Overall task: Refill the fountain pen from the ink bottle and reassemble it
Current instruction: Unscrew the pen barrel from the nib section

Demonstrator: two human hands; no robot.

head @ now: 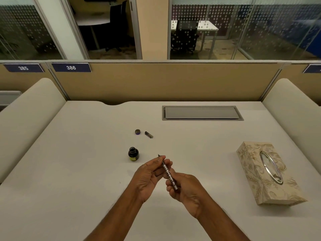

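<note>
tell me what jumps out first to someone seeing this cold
Two hands meet at the centre of the desk, the left hand and right hand both gripping a patterned pen, nib pointing away. Just beyond on the left stands an open ink bottle, its cap and a pen cap lying farther back. A floral tissue box sits on the right.

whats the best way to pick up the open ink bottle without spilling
Grip the ink bottle around its round belly from the side, below the narrow neck, keeping it upright. Its mouth is open and its cap lies apart on the desk, so coming from above risks fingers in ink.
</note>
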